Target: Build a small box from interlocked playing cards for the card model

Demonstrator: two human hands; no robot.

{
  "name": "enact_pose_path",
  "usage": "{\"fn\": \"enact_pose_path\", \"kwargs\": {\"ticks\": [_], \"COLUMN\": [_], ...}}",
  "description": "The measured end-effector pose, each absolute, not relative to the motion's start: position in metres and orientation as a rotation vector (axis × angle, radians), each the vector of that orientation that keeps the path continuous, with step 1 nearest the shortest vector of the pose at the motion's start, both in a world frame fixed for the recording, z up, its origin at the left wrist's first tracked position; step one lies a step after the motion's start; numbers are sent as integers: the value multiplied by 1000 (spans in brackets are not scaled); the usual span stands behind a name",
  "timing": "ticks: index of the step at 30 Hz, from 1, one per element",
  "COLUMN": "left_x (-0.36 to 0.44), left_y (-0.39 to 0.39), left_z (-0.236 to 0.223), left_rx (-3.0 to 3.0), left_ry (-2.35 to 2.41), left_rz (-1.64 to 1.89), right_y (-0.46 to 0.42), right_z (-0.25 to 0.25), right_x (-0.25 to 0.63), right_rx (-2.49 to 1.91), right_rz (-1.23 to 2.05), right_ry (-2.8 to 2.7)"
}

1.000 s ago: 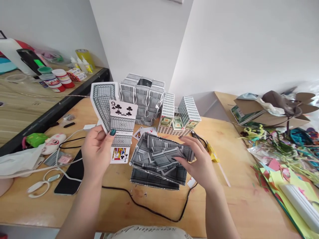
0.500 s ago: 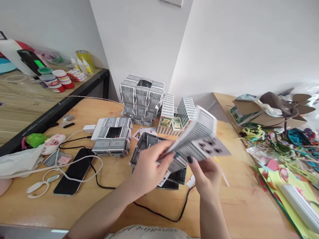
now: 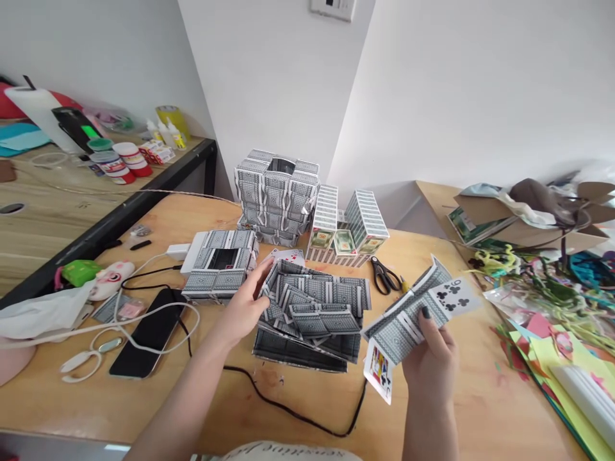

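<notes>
My right hand (image 3: pixel 432 358) pinches a strip of folded playing cards (image 3: pixel 406 314), with grey patterned backs. A six of clubs (image 3: pixel 451 298) sticks out at its upper right and a jack of clubs (image 3: pixel 380 371) hangs at its lower left. At the left side of a box made of folded cards (image 3: pixel 273 285), my left hand (image 3: pixel 247 304) has its fingers and thumb apart; whether it touches the wall I cannot tell. Several folded card pieces (image 3: pixel 324 317) lie loosely in this box. A long dark-lined card piece (image 3: pixel 298 352) is in front of it.
Behind stand a tall card structure (image 3: pixel 276 192), a lower card block (image 3: pixel 216 275) and stacked card packs (image 3: pixel 368 218). Black scissors (image 3: pixel 384 275) lie to the right. A phone (image 3: pixel 144 346), white cable (image 3: pixel 196 320) and black cord (image 3: pixel 298 406) are nearby. Paper scraps (image 3: pixel 542 346) cover the right side.
My left hand has let go of the folded card strip and moved left to the box. My right hand has carried the strip right and down. The scissors are now visible.
</notes>
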State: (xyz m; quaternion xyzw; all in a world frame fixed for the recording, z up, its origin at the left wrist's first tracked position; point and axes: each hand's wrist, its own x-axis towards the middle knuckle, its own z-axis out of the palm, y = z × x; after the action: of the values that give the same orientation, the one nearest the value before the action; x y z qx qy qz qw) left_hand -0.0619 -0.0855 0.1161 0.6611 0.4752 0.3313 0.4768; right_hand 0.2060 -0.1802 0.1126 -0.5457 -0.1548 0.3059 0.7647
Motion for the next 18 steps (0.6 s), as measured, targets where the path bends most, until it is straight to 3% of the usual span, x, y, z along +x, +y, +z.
{"fn": "enact_pose_path", "kwargs": {"ticks": [10,14,18], "left_x": [-75,-101,-114], "left_y": [-83,-75,-63], "left_z": [133,145,129], "left_rx": [1151,906,889], "left_ry": [1174,1250,1387], "left_rz": [1239,1585,2006], "right_y": [-190,-192,-193], "right_z": [103,97,85], "right_x": [225,233,235], "right_rx": [-1235,-1226,-1251], "right_rz": [676,685,711], "right_ry": [-252,-173,-133]}}
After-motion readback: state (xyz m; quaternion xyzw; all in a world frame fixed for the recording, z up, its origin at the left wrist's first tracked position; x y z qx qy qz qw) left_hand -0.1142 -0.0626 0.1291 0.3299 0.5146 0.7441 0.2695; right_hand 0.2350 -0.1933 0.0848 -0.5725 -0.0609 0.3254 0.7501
